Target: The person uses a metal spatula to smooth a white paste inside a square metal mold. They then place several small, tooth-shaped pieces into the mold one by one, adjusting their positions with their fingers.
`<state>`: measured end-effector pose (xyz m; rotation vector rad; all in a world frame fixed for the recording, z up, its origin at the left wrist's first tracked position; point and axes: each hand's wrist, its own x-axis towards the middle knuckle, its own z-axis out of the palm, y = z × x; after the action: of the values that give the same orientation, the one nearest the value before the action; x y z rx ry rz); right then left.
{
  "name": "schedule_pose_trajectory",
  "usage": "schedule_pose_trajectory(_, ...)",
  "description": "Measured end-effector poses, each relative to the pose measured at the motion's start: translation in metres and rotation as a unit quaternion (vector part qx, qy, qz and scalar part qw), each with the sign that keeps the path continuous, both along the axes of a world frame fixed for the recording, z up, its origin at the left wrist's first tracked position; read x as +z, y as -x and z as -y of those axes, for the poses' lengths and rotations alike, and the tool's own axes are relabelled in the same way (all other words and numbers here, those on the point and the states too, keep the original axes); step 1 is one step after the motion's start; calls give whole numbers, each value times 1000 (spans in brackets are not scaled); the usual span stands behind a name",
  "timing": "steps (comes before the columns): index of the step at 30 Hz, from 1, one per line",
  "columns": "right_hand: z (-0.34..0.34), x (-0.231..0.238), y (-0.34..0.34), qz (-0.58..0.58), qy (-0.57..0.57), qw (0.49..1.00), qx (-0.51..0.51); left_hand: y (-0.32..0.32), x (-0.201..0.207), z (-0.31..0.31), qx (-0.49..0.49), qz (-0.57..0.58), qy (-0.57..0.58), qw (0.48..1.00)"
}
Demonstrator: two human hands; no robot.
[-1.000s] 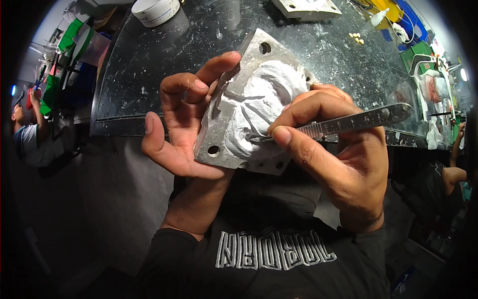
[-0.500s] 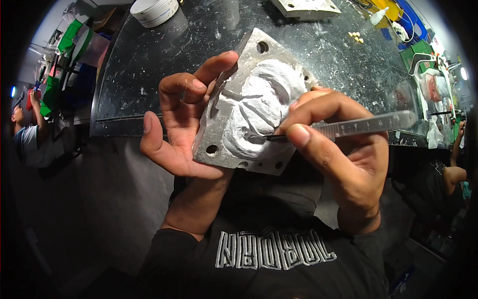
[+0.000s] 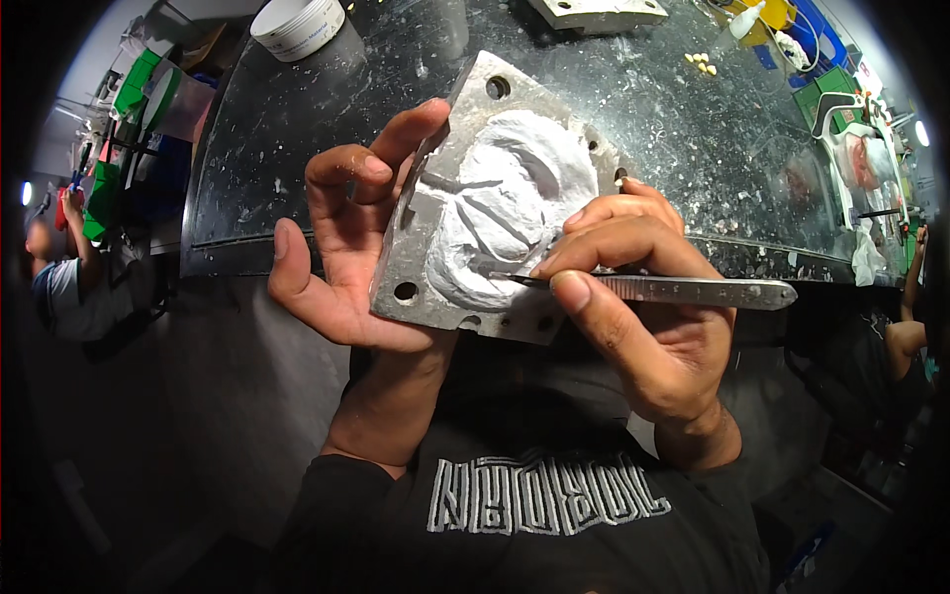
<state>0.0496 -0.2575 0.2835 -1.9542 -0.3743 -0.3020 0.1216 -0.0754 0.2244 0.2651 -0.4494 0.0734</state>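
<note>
My left hand [image 3: 346, 247] grips a grey metal mould plate [image 3: 495, 198] by its left edge, tilted toward me above my lap. The plate has bolt holes at its corners and a hollow coated in white plaster-like material. My right hand [image 3: 643, 317] pinches a slim flat metal tool [image 3: 683, 290] like a pen. The tool's tip touches the white coating near the lower middle of the hollow. Its handle points out to the right.
A dark, white-speckled worktable [image 3: 693, 129] lies in front. A white round tub [image 3: 297, 22] stands at its far left, another metal plate [image 3: 594, 12] at the far middle. Green and yellow items crowd the far right. Another person [image 3: 59, 277] sits at left, and an arm [image 3: 905, 337] shows at right.
The tool's tip has slid leftward and slightly down along the white hollow, and its handle has swung from tilted up to nearly level. The plate stays held in about the same place.
</note>
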Motion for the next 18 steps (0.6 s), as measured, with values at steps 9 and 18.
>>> schedule_pose_trajectory(9, -1, -8, -1, 9, 0, 1000, -3, 1, -1, -2, 8, -19, -18, 1000)
schedule_pose_trajectory(18, 4, -10, 0, -18, -147, 989, -6, -1, 0, -2, 1, -14, -12, 1000)
